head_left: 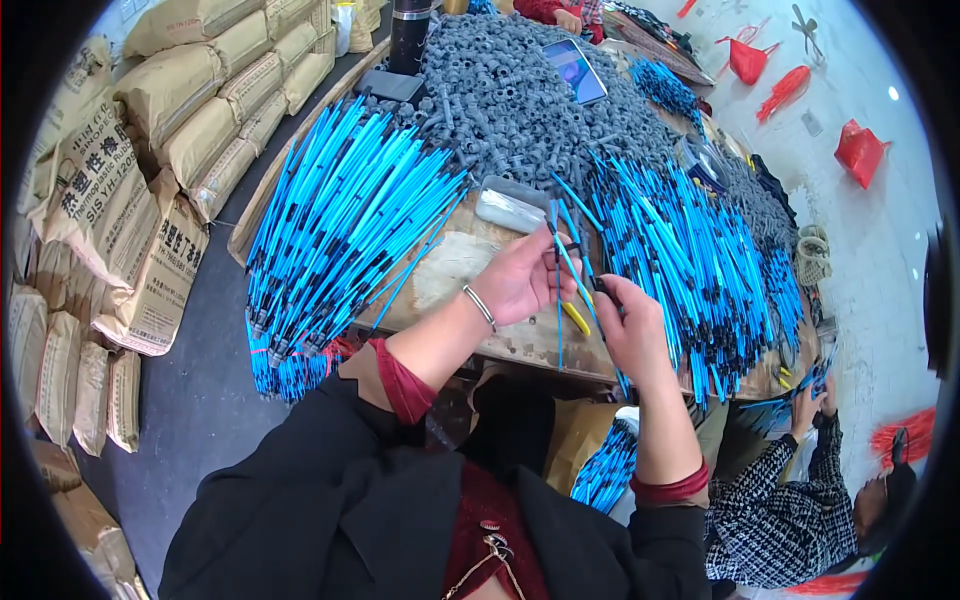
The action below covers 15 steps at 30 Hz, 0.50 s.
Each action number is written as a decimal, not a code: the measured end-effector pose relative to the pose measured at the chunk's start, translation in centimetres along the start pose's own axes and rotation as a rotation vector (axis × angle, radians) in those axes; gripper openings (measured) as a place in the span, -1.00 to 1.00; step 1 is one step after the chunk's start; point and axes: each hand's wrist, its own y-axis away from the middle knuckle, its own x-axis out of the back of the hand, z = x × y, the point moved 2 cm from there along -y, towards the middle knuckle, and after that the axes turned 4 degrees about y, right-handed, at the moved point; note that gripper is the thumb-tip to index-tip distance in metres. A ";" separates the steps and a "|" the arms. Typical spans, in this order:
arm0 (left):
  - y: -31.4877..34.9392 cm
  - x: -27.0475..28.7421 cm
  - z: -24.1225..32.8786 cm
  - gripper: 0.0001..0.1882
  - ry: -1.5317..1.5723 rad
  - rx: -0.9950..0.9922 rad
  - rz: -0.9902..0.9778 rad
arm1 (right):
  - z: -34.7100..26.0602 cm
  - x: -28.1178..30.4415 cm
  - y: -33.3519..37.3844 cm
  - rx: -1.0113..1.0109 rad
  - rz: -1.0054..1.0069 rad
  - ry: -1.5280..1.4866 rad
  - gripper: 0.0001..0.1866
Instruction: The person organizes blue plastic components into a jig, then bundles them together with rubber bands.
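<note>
Over the near edge of the wooden table, my left hand (pixel 522 272) is closed on thin blue tubes (pixel 561 238), its palm partly turned up. My right hand (pixel 632 318), just to the right, pinches a blue tube at a black fitting; the fingertips partly hide the joint. A yellow-handled tool (pixel 577 318) lies on the table below the hands. Beyond my left hand sits a clear plastic tray (pixel 510 206) with whitish contents. Large bundles of blue tubes with black fittings lie to the left (pixel 350 210) and to the right (pixel 680 260).
Grey plastic fittings (pixel 490 100) are heaped at the back, with a phone (pixel 575 72) on top. Near them stands a black bottle (pixel 409 40). Stacked paper sacks (pixel 180 85) line the left. A co-worker in a checked jacket (pixel 780 510) handles tubes at the lower right.
</note>
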 end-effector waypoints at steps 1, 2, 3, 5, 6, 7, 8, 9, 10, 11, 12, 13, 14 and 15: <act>0.0 0.0 -0.2 -0.80 -0.014 -0.020 -0.003 | -0.1 -0.5 0.4 0.002 -0.003 -0.003 -0.77; -0.1 0.1 -0.2 -0.81 -0.028 -0.041 -0.007 | 0.0 -1.1 0.7 -0.066 -0.007 -0.043 -0.77; -0.1 0.2 -0.3 -0.81 -0.042 -0.061 -0.011 | 0.0 -1.5 0.9 -0.135 -0.012 -0.081 -0.77; -0.4 0.3 -0.3 -0.83 -0.024 -0.070 -0.083 | 0.3 -1.8 0.6 -0.204 -0.017 -0.119 -0.78; -0.5 0.1 -0.2 -0.84 -0.005 -0.076 -0.157 | 0.3 -1.8 0.3 -0.205 -0.091 -0.179 -0.78; -0.5 0.0 -0.2 -0.85 0.014 -0.083 -0.230 | 0.3 -1.8 0.0 -0.205 -0.165 -0.238 -0.79; -0.3 0.0 -0.2 -0.85 0.014 -0.086 -0.230 | 0.5 -1.9 -0.3 -0.203 -0.240 -0.298 -0.79; 0.1 0.1 -0.2 -0.86 -0.027 -0.093 -0.138 | 1.2 -1.4 -1.1 -0.113 -0.198 -0.236 -0.79; 0.6 -0.4 -0.2 -0.87 -0.065 -0.094 -0.049 | 2.6 -0.6 -2.3 -0.028 -0.153 -0.171 -0.78; 1.3 -0.3 0.1 -0.88 -0.109 -0.107 0.050 | 3.8 0.3 -4.2 -0.166 -0.115 -0.121 -0.78; 1.8 0.0 0.2 -0.88 -0.110 -0.114 0.055 | 5.2 1.5 -6.4 -0.308 -0.075 -0.067 -0.78; 2.3 0.4 0.3 -0.87 -0.157 -0.072 0.018 | 7.3 1.8 -8.3 -0.230 0.040 0.115 -0.76; 2.3 0.7 0.1 -0.87 -0.196 -0.011 -0.033 | 9.8 2.4 -9.4 -0.165 0.165 0.312 -0.75; 2.5 1.1 0.0 -0.86 -0.241 0.040 -0.076 | 11.6 1.9 -10.2 -0.166 0.165 0.311 -0.75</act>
